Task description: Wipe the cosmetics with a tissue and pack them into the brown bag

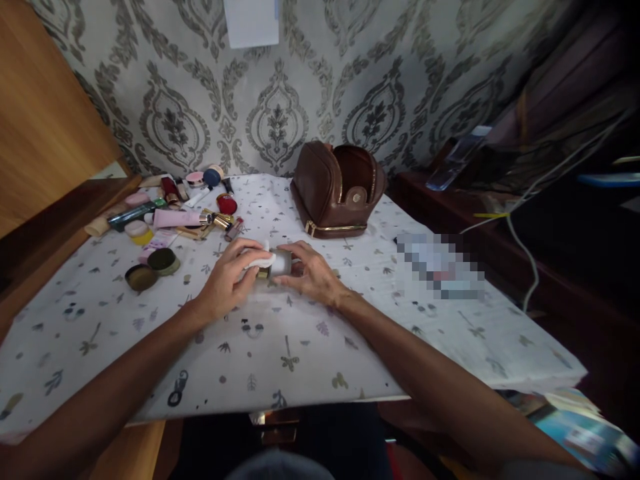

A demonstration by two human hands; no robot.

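Observation:
Near the middle of the patterned white tablecloth [260, 360], my left hand [230, 277] has its fingers closed round a small white pad [260, 259]. The pad lies against a small container with a silvery, translucent body [281, 264] and a gold-coloured end. My right hand [315, 273] grips the container's right side between thumb and fingers. Behind my right hand stands a brown leather bag [337, 190], its zipped top gaping open. Part of the container is hidden by my left fingers.
Cosmetics crowd the back left: a pink tube [177, 219], a red compact [227, 204], a yellow jar [139, 233] and an opened dark round case [163, 261]. A blurred-out item [443, 267] lies right. Beyond it are a clear bottle [457, 160] and white cable [534, 267].

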